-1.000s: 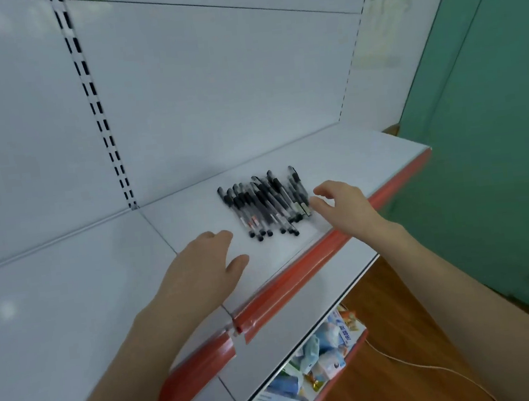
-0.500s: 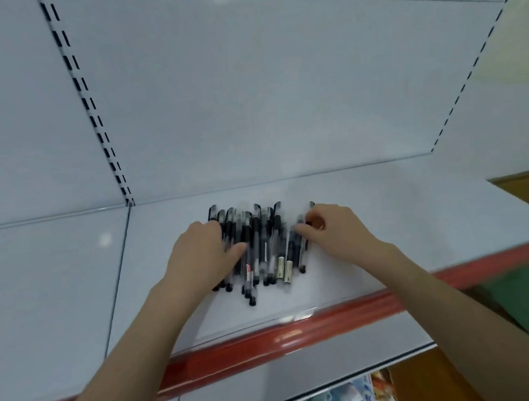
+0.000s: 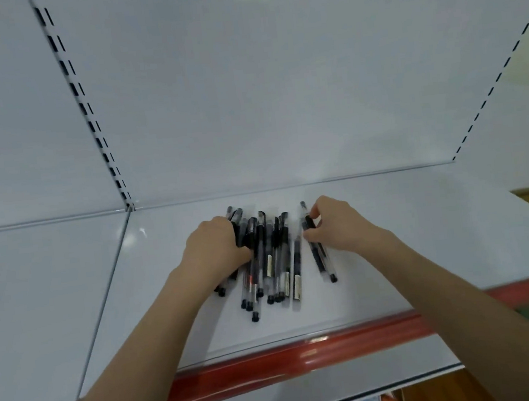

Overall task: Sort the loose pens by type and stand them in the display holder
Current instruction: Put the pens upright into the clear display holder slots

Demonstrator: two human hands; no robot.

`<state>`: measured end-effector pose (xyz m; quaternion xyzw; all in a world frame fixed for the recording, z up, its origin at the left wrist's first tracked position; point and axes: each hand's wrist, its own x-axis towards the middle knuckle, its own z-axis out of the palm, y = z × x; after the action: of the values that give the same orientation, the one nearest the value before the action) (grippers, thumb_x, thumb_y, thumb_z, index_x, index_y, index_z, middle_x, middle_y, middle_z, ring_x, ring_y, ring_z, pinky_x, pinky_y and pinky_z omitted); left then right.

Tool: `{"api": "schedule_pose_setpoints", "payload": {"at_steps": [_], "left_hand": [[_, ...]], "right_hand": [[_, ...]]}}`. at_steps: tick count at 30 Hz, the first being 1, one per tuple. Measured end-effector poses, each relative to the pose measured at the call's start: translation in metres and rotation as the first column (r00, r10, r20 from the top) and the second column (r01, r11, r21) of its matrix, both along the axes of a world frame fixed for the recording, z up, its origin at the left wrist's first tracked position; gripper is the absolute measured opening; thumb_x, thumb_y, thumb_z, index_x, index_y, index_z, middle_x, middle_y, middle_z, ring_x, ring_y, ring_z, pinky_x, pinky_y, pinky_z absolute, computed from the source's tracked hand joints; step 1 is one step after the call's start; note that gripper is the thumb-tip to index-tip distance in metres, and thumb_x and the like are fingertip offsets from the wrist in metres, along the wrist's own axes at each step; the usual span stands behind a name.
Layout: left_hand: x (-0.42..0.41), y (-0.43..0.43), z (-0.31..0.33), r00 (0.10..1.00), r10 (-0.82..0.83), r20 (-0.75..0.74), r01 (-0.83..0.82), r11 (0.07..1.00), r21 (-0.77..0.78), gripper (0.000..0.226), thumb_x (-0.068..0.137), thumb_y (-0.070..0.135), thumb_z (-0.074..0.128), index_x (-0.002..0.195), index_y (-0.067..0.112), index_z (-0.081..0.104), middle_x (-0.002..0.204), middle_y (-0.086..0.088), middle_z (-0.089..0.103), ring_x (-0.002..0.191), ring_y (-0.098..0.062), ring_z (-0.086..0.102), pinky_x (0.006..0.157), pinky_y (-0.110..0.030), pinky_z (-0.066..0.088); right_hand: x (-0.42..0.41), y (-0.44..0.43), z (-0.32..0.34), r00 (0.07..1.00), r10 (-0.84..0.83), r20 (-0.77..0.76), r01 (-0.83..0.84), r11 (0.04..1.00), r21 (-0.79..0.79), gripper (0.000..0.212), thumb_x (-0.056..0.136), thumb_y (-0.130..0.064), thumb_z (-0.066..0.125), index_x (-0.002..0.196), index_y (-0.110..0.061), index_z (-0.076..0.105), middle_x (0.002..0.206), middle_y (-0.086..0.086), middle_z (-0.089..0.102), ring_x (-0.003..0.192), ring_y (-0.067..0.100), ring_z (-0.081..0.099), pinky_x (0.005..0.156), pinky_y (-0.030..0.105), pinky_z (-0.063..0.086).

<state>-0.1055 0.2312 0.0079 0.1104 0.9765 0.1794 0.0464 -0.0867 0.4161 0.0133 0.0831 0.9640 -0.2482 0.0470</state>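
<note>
A heap of pens (image 3: pixel 272 258) is seen lying on the white shelf (image 3: pixel 423 232), roughly at its middle, each pointed more or less toward the red front edge (image 3: pixel 305 356). The left hand (image 3: pixel 214 249) is laid over the left side of the heap, its fingers curled round several of them (how many cannot be told). The right hand (image 3: pixel 337 222) is set at the heap's right side, where a single pen (image 3: pixel 319 256) is pinched between thumb and fingertips, just apart from the rest; whether it is lifted off the shelf cannot be told
</note>
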Motion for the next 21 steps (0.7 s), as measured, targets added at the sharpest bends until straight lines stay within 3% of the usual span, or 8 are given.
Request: {"api": "schedule_pose_setpoints", "payload": {"at_steps": [5, 8, 10, 13, 15, 18, 19, 21], "left_hand": [[-0.008, -0.002, -0.002, 1.0, 0.005, 0.026, -0.007, 0.997, 0.071, 0.04, 0.082, 0.017, 0.058, 0.059, 0.015, 0.026, 0.057, -0.001, 0.034, 0.048, -0.012, 0.031, 0.042, -0.022, 0.022], [-0.009, -0.002, 0.0, 0.999, 0.014, 0.029, -0.016, 0.998, 0.058, 0.039, 0.082, 0.016, 0.057, 0.06, 0.015, 0.025, 0.059, 0.0, 0.032, 0.049, -0.011, 0.03, 0.043, -0.022, 0.021], [-0.009, -0.001, 0.0, 1.0, 0.025, 0.01, -0.025, 1.0, 0.017, 0.037, 0.083, 0.016, 0.057, 0.062, 0.014, 0.026, 0.061, 0.0, 0.03, 0.051, -0.012, 0.03, 0.043, -0.022, 0.021], [-0.01, 0.002, -0.001, 0.999, 0.016, -0.028, -0.018, 0.997, -0.07, 0.031, 0.084, 0.016, 0.056, 0.069, 0.012, 0.029, 0.063, 0.0, 0.031, 0.055, -0.013, 0.034, 0.044, -0.022, 0.024], [-0.01, 0.0, -0.001, 0.999, 0.034, -0.016, -0.034, 0.999, -0.033, 0.036, 0.084, 0.019, 0.055, 0.063, 0.015, 0.026, 0.062, -0.001, 0.033, 0.052, -0.012, 0.033, 0.044, -0.022, 0.025], [-0.007, -0.007, 0.003, 0.987, 0.155, 0.051, -0.164, 0.943, 0.29, 0.033, 0.081, 0.013, 0.055, 0.059, 0.011, 0.03, 0.058, -0.005, 0.037, 0.051, -0.018, 0.04, 0.047, -0.025, 0.033], [-0.002, -0.008, 0.007, 0.978, 0.179, 0.106, -0.208, 0.869, 0.45, 0.028, 0.08, 0.009, 0.054, 0.06, 0.009, 0.035, 0.059, -0.008, 0.038, 0.052, -0.021, 0.044, 0.051, -0.029, 0.043], [0.012, -0.006, 0.016, 0.954, 0.155, 0.258, -0.298, 0.601, 0.741, 0.015, 0.081, 0.003, 0.052, 0.068, 0.005, 0.044, 0.062, -0.011, 0.04, 0.05, -0.022, 0.051, 0.076, -0.047, 0.053]], "right_hand": [[-0.011, 0.005, -0.001, 0.999, -0.015, 0.036, 0.016, 1.0, -0.008, 0.037, 0.083, -0.012, 0.06, 0.113, 0.009, 0.052, 0.105, 0.024, 0.062, 0.081, 0.026, 0.055, 0.069, 0.031, 0.043], [-0.015, 0.008, -0.001, 0.999, -0.002, 0.041, 0.003, 1.0, -0.016, 0.015, 0.079, -0.01, 0.061, 0.073, 0.002, 0.055, 0.066, 0.014, 0.05, 0.062, 0.024, 0.048, 0.055, 0.027, 0.035], [-0.017, 0.009, -0.002, 0.999, 0.002, 0.048, -0.001, 1.0, -0.017, 0.029, 0.076, -0.008, 0.06, 0.056, -0.009, 0.039, 0.053, 0.006, 0.038, 0.051, 0.02, 0.038, 0.049, 0.025, 0.026], [-0.017, 0.012, -0.003, 0.998, 0.006, 0.057, -0.005, 1.0, -0.014, 0.033, 0.075, -0.009, 0.06, 0.053, -0.011, 0.035, 0.05, 0.003, 0.034, 0.046, 0.016, 0.032, 0.047, 0.024, 0.023], [-0.016, 0.017, -0.003, 0.999, 0.009, 0.046, -0.007, 0.998, -0.064, 0.017, 0.076, -0.01, 0.061, 0.063, -0.001, 0.054, 0.057, 0.005, 0.04, 0.051, 0.017, 0.036, 0.049, 0.024, 0.025], [-0.015, 0.029, 0.008, 0.997, -0.04, -0.064, 0.018, 0.947, -0.321, 0.014, 0.08, -0.011, 0.063, 0.086, 0.001, 0.063, 0.062, 0.007, 0.052, 0.053, 0.016, 0.045, 0.049, 0.021, 0.034], [-0.013, 0.031, 0.016, 0.993, -0.062, -0.104, 0.012, 0.906, -0.424, 0.008, 0.081, -0.011, 0.062, 0.083, -0.004, 0.064, 0.058, 0.004, 0.053, 0.05, 0.013, 0.044, 0.046, 0.02, 0.035], [-0.01, 0.03, 0.034, 0.985, -0.064, -0.158, -0.049, 0.783, -0.62, 0.009, 0.083, -0.008, 0.06, 0.076, -0.006, 0.065, 0.052, 0.0, 0.054, 0.046, 0.011, 0.043, 0.044, 0.018, 0.036]]}}
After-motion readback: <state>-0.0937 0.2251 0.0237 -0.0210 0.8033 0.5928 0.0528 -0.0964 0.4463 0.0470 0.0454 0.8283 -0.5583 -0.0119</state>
